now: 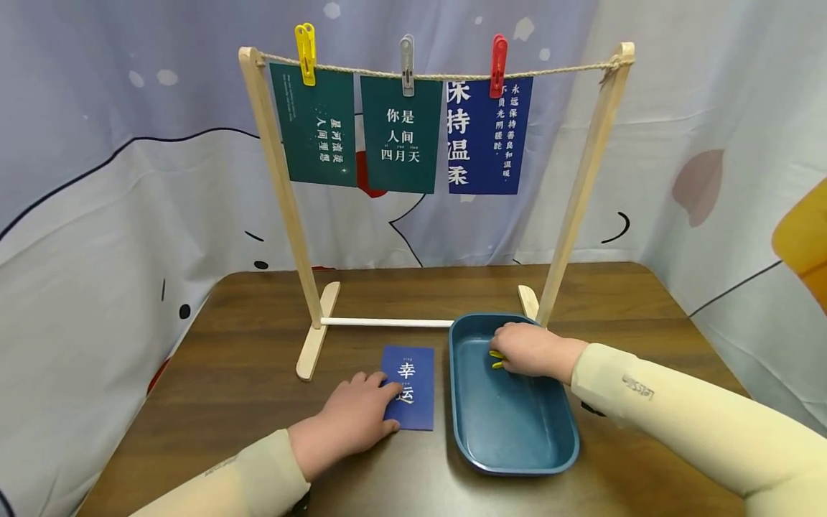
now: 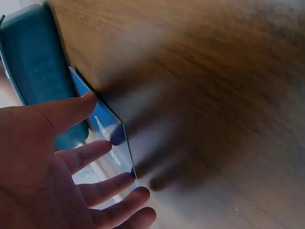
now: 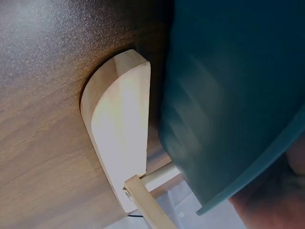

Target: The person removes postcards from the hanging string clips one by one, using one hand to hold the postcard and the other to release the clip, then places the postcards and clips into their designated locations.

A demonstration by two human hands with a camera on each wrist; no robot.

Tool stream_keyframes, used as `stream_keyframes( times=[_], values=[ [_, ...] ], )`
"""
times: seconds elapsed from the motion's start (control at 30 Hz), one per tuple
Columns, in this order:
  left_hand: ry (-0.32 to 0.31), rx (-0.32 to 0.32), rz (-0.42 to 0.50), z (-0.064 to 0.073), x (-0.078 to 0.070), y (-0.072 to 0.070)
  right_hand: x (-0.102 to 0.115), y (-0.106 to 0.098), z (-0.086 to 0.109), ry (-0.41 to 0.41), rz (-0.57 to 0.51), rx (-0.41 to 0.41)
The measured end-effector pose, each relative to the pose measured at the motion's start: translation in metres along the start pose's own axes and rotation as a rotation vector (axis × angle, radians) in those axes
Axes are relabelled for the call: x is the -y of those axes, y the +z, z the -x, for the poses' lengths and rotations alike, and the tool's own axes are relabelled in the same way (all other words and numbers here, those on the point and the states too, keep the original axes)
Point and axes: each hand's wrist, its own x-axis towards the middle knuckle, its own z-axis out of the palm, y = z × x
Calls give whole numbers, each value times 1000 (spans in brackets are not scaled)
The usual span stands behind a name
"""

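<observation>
My left hand [image 1: 355,413] lies at the left side of a blue card [image 1: 420,391] with white characters, flat on the table. In the left wrist view the hand's fingers are spread and loosely bent, with their tips at the edge of the card. Inside a dark teal tray [image 1: 507,427], my right hand [image 1: 533,348] reaches down near the far right corner. It pinches a yellow clothespin [image 1: 497,365], of which only the two handle ends show past the fingers. The right wrist view shows mostly the tray's outer wall [image 3: 228,90], which hides the fingers.
Behind the tray stands a wooden frame [image 1: 584,187] with a rope [image 1: 452,76]. Yellow [image 1: 306,54], grey [image 1: 407,64] and red [image 1: 498,64] clothespins hold two green cards [image 1: 402,169] and one blue card [image 1: 481,136] on it. The tray overlaps the frame's right foot [image 1: 528,300].
</observation>
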Motion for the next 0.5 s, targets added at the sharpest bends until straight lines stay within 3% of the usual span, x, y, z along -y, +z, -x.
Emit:
stream_keyframes(
  times=[0.5],
  values=[
    [10,-3,3,-3,5,1,-5,3,-8,36,-4,-25]
  ],
)
